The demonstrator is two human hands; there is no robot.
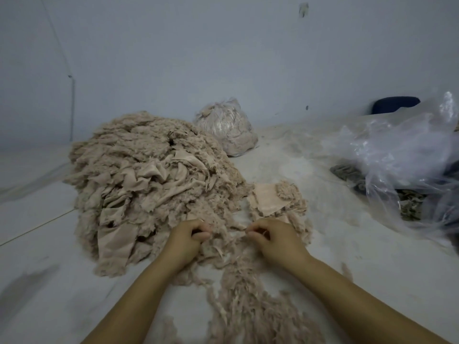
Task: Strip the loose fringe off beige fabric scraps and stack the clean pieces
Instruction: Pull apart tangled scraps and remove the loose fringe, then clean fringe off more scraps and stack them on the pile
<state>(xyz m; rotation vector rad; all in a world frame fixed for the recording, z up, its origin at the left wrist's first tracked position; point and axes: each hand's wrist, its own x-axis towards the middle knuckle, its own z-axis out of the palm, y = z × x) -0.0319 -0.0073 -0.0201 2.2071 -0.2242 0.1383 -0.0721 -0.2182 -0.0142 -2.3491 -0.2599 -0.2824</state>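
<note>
A big heap of frayed beige scraps (149,184) fills the floor's left half, most of it still shaggy with fringe, so the job looks far from done. To the right lies a loose clear plastic bag (402,155) over some darker cloth, and at the back, by the wall, a tied clear bag (227,129) stuffed with pale material. A trail of stripped fringe (250,301) runs between the forearms toward the camera. Just beyond the hands sits the small stack of clean pieces (267,199), flat and smooth on top, with a tuft of fluff on its far corner.

The step in hand is stripping: the left hand (191,238) and right hand (270,235) are both curled, each pinching an end of one fringed scrap (229,232) stretched between them, close to the floor. How much fringe is left on it I cannot tell. Next, I judge, comes a firm outward pull along the edge, then laying the piece flat on the stack
</note>
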